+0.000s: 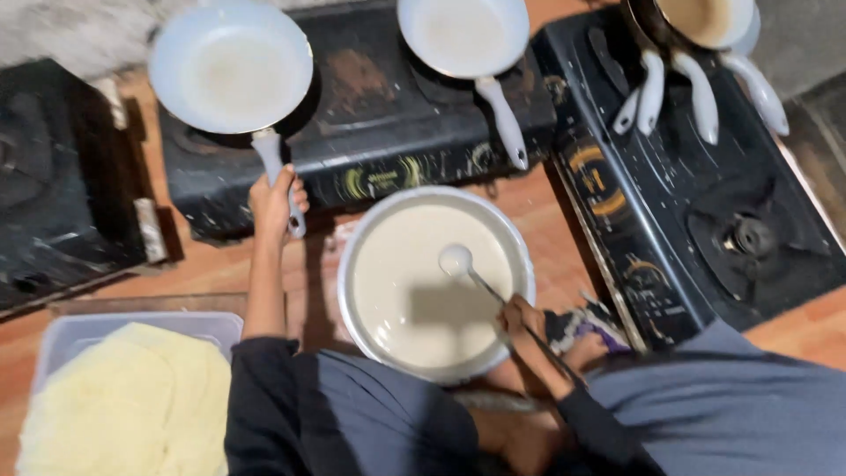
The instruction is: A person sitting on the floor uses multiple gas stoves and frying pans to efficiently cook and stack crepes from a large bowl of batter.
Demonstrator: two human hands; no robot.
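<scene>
Right hand [522, 319] closed on thin metal ladle [457, 261], bowl dipped in smooth pale batter, round basin [352, 291]. Left hand [275, 204] wrapped around grey handle, white pan [231, 63], on black stove [370, 132].

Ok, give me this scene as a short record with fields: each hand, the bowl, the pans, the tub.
left hand: grips handle of white pan on stove
right hand: holds ladle over batter
bowl: wide, full of pale batter
other pans: one on same stove, stack at right
tub: pale yellow sheets
</scene>
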